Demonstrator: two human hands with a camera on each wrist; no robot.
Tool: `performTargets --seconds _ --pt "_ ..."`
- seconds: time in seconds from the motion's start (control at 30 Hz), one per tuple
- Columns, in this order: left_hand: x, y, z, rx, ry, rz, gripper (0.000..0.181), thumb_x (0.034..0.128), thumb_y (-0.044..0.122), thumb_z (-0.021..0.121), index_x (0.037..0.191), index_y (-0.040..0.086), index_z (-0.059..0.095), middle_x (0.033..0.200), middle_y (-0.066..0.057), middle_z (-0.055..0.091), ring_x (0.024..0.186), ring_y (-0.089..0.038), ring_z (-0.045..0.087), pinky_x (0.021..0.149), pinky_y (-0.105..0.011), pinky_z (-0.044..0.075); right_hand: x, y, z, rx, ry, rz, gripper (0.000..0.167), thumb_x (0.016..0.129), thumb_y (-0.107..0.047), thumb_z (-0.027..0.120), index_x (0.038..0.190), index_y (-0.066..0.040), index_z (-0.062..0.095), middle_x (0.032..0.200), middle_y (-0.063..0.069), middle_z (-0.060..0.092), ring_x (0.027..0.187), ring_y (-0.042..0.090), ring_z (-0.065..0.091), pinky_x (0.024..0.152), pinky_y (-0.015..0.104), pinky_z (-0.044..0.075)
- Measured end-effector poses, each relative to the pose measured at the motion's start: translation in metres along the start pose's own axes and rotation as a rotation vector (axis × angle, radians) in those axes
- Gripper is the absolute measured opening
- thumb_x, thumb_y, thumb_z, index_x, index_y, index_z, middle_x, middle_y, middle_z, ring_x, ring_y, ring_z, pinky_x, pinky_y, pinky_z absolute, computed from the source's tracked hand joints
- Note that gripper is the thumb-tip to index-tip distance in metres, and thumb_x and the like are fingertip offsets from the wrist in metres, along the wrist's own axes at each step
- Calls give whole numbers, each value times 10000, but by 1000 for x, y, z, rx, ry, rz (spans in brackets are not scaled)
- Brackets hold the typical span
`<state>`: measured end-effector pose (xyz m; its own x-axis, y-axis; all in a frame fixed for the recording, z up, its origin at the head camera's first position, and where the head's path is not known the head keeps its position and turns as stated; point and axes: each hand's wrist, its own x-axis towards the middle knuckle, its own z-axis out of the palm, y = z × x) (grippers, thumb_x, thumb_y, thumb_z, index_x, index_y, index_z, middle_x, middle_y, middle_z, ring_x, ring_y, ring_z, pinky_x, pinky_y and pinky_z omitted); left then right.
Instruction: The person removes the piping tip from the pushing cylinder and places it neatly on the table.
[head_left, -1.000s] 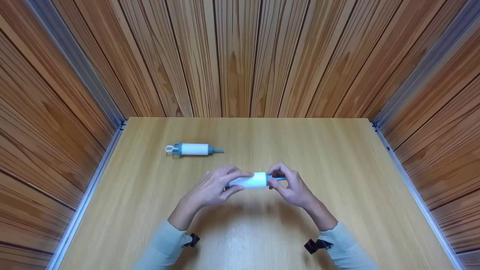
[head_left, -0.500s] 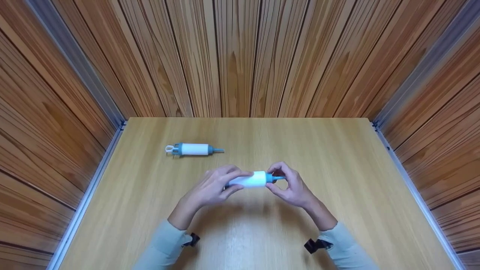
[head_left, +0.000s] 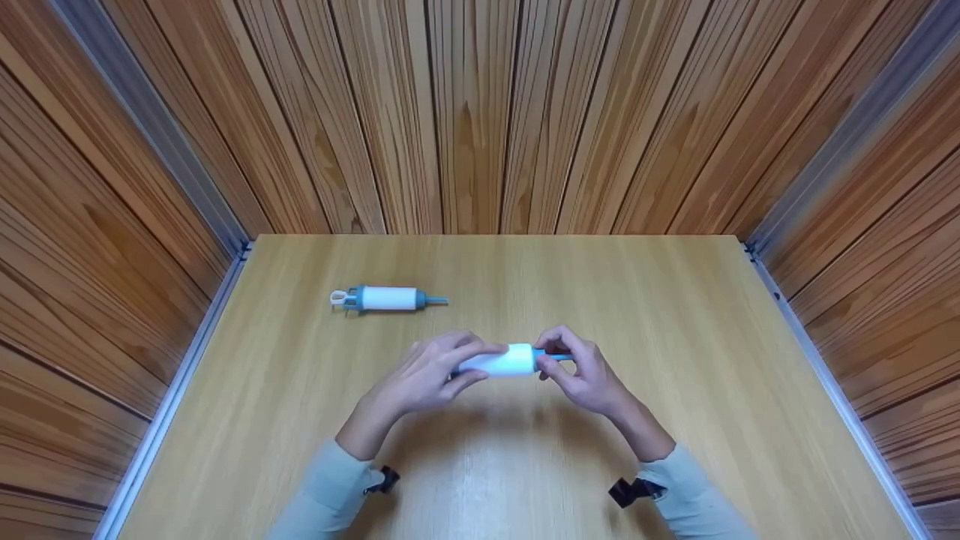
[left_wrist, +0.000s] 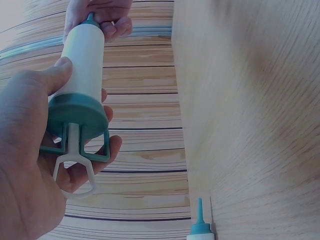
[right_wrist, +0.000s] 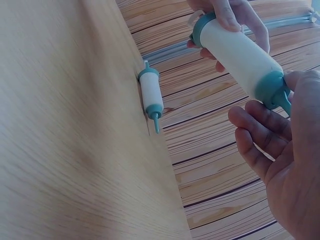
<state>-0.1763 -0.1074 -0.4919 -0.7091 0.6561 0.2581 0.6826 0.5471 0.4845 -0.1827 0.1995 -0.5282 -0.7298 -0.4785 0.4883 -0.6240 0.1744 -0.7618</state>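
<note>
A white-barrelled icing syringe (head_left: pixel 514 360) with teal ends is held level above the table by both hands. My left hand (head_left: pixel 439 373) grips the barrel near its plunger end, thumb on one side and fingers round the other. In the left wrist view the white plunger ring (left_wrist: pixel 75 182) and teal finger loops (left_wrist: pixel 100 156) stick out behind that hand. My right hand (head_left: pixel 585 373) pinches the teal nozzle cap (right_wrist: pixel 272 89) between thumb and fingers; its thin tip runs in under the hand. A second, matching syringe (head_left: pixel 390 298) lies on the table beyond the left hand.
The wooden table (head_left: pixel 675 300) is edged by metal rails (head_left: pixel 176 397) at the sides, with wood-plank walls (head_left: pixel 480 112) behind and to both sides. Black wrist mounts (head_left: pixel 634 491) sit at the sleeve cuffs.
My right fingertips moved back toward the barrel's edge at the cap, then forward again onto the nozzle cap. The left hand and the syringe on the table have stayed put.
</note>
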Motion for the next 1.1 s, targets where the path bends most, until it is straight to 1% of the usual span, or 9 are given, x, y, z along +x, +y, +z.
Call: performTargets --seconds 0.07,0.27,0.37,0.5,0.63,0.8,0.93,1.0,1.1 --pt "0 0 0 -5 -10 -16 440 1112 327 730 1549 337 672 1409 -80 765 1162 -261 736 902 -333 585 0 1 0 -6 0 1 184 1051 118 656 1220 59 614 1089 221 729 942 64 721 753 381 710" --pt "-1 0 0 1 -22 -45 460 1116 346 721 1569 376 646 1444 -74 750 1207 -267 725 898 -320 548 -1 2 0 -22 3 -23 247 1013 126 701 1234 48 623 1103 203 728 954 80 730 890 235 672" --pt "-1 0 1 12 -15 -28 484 1107 327 737 1579 375 641 1429 -77 753 1183 -261 731 886 -307 569 -1 2 -1 -30 2 -32 286 985 117 737 1236 46 620 1118 183 727 989 82 732 959 193 641" --pt "0 -1 2 23 -4 -6 487 1106 321 741 1581 366 649 1393 -81 763 1142 -248 741 867 -305 597 -1 0 -2 -38 -3 -34 299 980 83 759 1241 32 620 1137 163 725 1028 120 729 984 190 632" --pt "0 -1 2 16 -2 -7 484 1106 319 741 1580 363 654 1386 -81 764 1132 -241 742 869 -303 599 -1 -1 -2 -40 -5 -20 289 992 59 760 1242 25 620 1135 156 724 1028 125 729 980 201 637" --pt "0 0 2 4 -4 -14 472 1098 297 753 1562 337 676 1361 -76 770 1094 -232 731 831 -259 526 -1 0 -1 -29 -3 -7 276 998 79 739 1240 41 611 1135 177 714 1001 87 713 934 224 652" --pt "0 0 3 9 -6 -24 459 1103 316 746 1556 341 680 1362 -70 770 1106 -234 731 833 -264 497 -2 1 -1 3 -12 -8 216 1036 118 661 1234 60 597 1116 211 701 926 144 727 817 303 690" --pt "-1 0 3 12 -8 -28 459 1104 327 744 1557 349 678 1369 -68 769 1119 -237 733 840 -270 503 -2 1 0 11 -14 -9 185 1054 126 628 1224 64 594 1097 220 697 885 209 729 768 338 696" --pt "-1 1 3 15 -11 -26 462 1106 348 740 1563 356 672 1378 -69 764 1121 -236 728 838 -258 504 -3 1 -1 7 -15 -1 170 1064 122 617 1219 56 596 1084 215 696 866 242 725 760 349 696"
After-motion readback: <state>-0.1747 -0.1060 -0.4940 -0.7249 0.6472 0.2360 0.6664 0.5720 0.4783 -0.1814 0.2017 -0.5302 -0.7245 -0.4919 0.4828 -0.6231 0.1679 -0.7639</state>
